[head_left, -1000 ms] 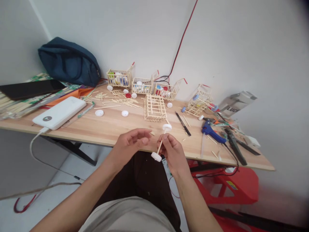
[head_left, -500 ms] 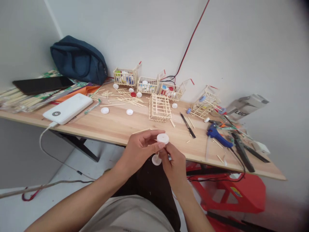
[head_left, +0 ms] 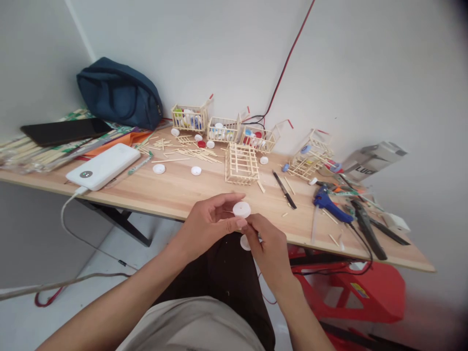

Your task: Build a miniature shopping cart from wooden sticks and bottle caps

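My left hand (head_left: 210, 225) curls its thumb and fingers around the edge of a white bottle cap (head_left: 242, 209), which has a small mark at its centre. Just below it, my right hand (head_left: 268, 246) pinches the thin wooden stick that links this cap to a second white bottle cap (head_left: 245, 242). My right fingers cover the stick and part of the lower cap. Both hands are held in front of the table's near edge, above my lap. Beyond them on the table stands a small stick-built cage (head_left: 242, 165).
Stick-built carts (head_left: 190, 118) holding coloured caps line the wall. Loose sticks (head_left: 199, 154) and white caps (head_left: 196, 170) lie midway. Rightward are a black pen (head_left: 284, 189), a blue glue gun (head_left: 332, 204) and black-handled pliers (head_left: 365, 229). A white power bank (head_left: 104, 166) sits left.
The upper cap has shifted slightly left with my left hand. The lower cap has swung right, partly behind my right fingers, and the stick is now hidden.
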A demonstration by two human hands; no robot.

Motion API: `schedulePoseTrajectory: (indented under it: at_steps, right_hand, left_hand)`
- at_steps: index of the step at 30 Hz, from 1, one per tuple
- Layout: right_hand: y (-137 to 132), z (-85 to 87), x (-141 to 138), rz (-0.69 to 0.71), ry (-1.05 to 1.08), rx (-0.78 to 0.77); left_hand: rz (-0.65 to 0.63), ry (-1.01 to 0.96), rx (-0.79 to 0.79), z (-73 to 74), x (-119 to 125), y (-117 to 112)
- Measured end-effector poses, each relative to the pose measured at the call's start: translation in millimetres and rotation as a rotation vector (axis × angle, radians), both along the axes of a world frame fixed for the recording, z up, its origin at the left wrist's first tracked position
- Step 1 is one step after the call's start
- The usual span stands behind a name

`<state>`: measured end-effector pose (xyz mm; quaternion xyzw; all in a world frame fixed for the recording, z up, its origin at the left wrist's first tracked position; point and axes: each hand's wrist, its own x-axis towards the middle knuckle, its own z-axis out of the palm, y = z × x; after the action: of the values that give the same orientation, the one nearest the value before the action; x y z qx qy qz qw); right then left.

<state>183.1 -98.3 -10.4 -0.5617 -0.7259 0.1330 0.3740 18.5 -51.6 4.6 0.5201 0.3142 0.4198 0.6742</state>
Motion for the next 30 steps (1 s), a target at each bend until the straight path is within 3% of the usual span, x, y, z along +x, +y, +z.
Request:
schedulePoseTrajectory:
  at_steps: [6,12,16,24,28,30]
  right_hand:
    - [2,3.0,8,0.013,-0.224,0.031]
    - [4,8.9,14,0.048,-0.351,0.032]
    - [14,15.7,33,0.060,-0.452,0.039]
    - [74,26.8,104,-0.212,-0.603,-0.145]
    - [104,21.6,119,-0.278,-0.606,-0.226]
    - [114,18.9,119,-0.299,-0.608,-0.262]
  left_hand:
    - [0.092,0.148,0.095,1.3,-2,1]
    - [0.047,0.203,0.111,-1.2,-2,6]
    - [0.013,0.262,0.140,-7.2,-1,14]
    - [0.268,0.475,0.348,1.4,-24,37]
    - [0.454,0.689,0.555,2.4,-53,65]
    - [0.477,0.858,0.640,0.9,-66,83]
